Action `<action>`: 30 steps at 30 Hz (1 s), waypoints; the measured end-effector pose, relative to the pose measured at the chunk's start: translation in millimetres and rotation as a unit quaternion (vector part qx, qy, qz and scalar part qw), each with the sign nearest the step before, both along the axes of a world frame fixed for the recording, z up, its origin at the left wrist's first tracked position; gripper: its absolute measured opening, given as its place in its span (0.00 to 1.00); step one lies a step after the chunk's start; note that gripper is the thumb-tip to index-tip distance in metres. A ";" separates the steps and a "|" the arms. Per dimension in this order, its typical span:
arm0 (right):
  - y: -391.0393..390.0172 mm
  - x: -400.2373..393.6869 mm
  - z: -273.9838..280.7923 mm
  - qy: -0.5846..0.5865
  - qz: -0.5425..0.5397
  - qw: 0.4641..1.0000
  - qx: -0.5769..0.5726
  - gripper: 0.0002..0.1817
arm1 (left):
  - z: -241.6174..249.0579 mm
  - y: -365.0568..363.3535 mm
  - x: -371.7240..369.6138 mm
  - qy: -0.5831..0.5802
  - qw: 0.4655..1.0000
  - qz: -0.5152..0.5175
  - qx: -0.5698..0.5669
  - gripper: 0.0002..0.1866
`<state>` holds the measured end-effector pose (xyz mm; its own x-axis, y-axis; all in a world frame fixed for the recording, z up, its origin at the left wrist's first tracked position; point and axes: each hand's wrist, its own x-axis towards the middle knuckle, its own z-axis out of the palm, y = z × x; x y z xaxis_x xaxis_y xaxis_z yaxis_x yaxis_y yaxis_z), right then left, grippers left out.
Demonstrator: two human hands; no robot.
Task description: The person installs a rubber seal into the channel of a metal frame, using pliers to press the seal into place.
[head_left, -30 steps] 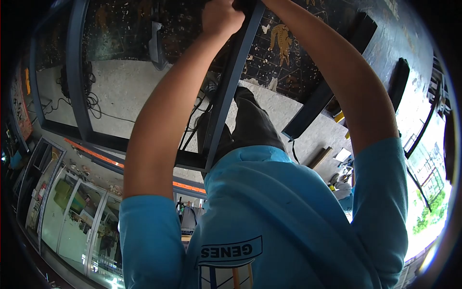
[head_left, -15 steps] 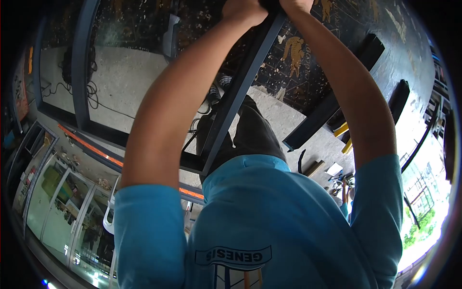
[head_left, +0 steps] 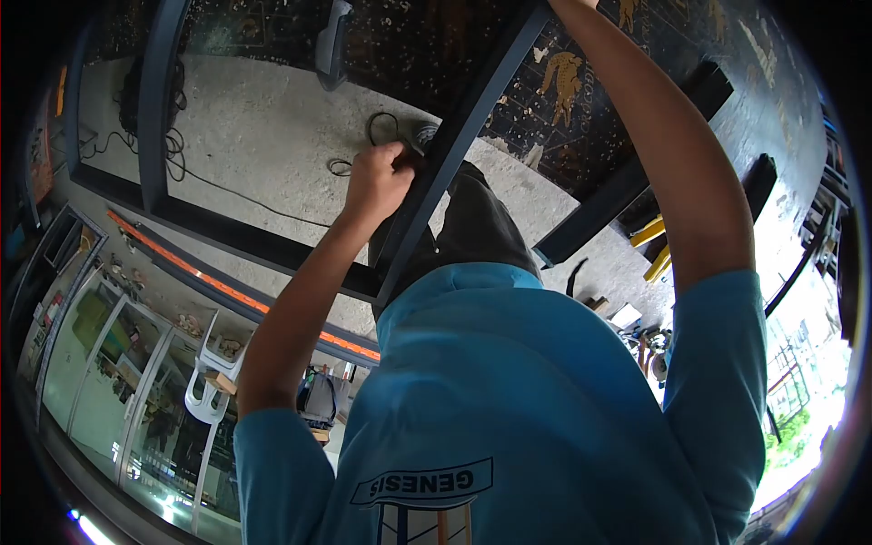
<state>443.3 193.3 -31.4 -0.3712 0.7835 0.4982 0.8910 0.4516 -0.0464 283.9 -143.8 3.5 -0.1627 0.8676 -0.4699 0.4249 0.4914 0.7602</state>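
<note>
A dark metal frame [head_left: 468, 118] of joined bars stretches across the left and middle of the view. One long bar runs from the top centre down to a corner in front of my waist. My left hand [head_left: 377, 184] is closed at the left side of this bar, its fingers curled at a small dark thing whose kind I cannot make out. At the top edge my right hand [head_left: 574, 4] is mostly cut off, close to the upper part of the same bar; its fingers are hidden.
Under the frame lies a dark, speckled board [head_left: 536, 109] with gold prints. Loose dark bars [head_left: 595, 216] rest at the right, near yellow pieces [head_left: 649, 232]. A black cable [head_left: 245, 211] trails over the concrete floor. An orange-striped bar [head_left: 218, 279] and a white plastic chair [head_left: 207, 391] are at lower left.
My left hand has come down from the top of the long bar towards my body, beside its lower half. My right hand has slipped mostly out of the top edge.
</note>
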 end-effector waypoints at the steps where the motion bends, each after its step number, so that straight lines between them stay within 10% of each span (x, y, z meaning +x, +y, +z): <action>1: -0.7 0.4 0.6 0.000 0.002 1.000 0.001 0.14 | 1.2 3.1 5.3 0.055 0.998 -0.017 0.013 0.05; 7: -0.1 -0.4 1.5 -0.018 0.015 1.000 -0.021 0.12 | 3.5 20.8 18.1 0.189 0.978 -0.079 0.035 0.06; 15: -14.2 -12.6 41.0 0.265 -0.114 0.916 -0.280 0.26 | -0.7 36.8 20.0 0.170 0.984 -0.058 0.019 0.05; 30: -14.2 -15.3 39.9 0.216 -0.122 0.930 -0.272 0.24 | -5.0 32.9 21.5 0.200 0.979 -0.029 -0.017 0.10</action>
